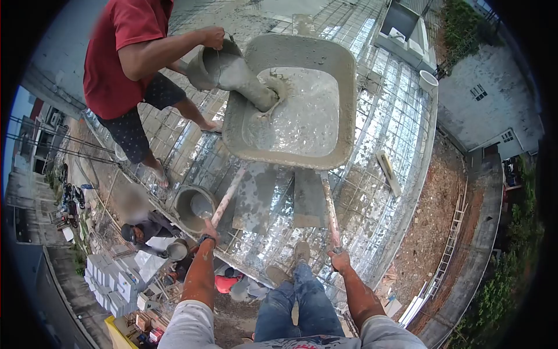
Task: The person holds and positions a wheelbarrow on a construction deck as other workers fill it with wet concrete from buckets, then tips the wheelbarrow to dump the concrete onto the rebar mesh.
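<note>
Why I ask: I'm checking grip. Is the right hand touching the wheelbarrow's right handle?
Touching: the head view shows the right hand closed around the handle at its end.

Daylight is glinting off the gridded floor (397,110) around me, while greenery (463,32) is bordering a grey wall (485,116) with small windows (478,92).

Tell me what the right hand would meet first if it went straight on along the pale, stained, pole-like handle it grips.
Probably the near rim of the grey, rounded, cement-caked tub: the handle runs from the right hand toward it, nothing seen across it, though depth there is unclear.
</note>
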### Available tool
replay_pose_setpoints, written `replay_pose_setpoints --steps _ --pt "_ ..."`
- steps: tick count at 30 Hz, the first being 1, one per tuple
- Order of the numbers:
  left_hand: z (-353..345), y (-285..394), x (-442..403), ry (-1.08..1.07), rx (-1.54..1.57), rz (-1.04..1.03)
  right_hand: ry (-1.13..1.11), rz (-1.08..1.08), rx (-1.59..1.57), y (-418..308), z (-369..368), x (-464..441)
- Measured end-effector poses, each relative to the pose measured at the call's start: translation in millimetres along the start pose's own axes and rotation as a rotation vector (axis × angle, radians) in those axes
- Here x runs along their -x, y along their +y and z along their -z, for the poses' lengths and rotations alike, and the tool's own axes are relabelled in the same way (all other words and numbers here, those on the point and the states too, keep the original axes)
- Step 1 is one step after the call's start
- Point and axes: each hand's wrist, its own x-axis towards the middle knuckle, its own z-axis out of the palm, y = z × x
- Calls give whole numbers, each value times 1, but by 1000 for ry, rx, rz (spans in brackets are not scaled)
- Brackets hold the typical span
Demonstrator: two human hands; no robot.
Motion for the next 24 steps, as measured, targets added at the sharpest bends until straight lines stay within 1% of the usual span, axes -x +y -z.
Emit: replay_pose_setpoints --steps 2,3,4,5,6,7,8,9,10,12,13,16,17,20,24 --pt "3 -3 31 103 -1 -151 22 -16 76 12 -5 -6" --pt "2 -7 47 178 10 -223 -22 -31 -8 14 -6 -8" --pt "7 -8 65 256 18 -294 29 0 -24 19 -10 -15" --pt "14 -8 83 178 54 -281 77 29 -42 25 -15 -20" --pt "6 -15 89 264 28 -306 82 33 -54 21 -15 -13" --pt "-16 -27 84 348 1 -331 87 37 -67 16 -14 -6" --pt "-30 -38 86 428 -28 -358 105 4 -17 2 -6 7" --pt "-22 -40 96 283 106 -340 123 -34 34 -13 0 21" --pt "-18 -42 100 261 116 -339 141 -75 86 -26 5 32" --pt "-14 -46 107 208 132 -334 229 -84 152 -45 7 51" --pt "-15 -52 105 205 147 -380 216 -85 159 -46 6 56" --pt "-18 -59 94 164 136 -400 199 -72 181 -46 10 56" --pt "-20 -60 90 186 97 -421 195 -65 195 -47 11 55" --pt "-32 -64 77 252 10 -430 207 -34 212 -49 9 57" --pt "-18 -57 77 196 -29 -395 241 -40 267 -56 9 62"
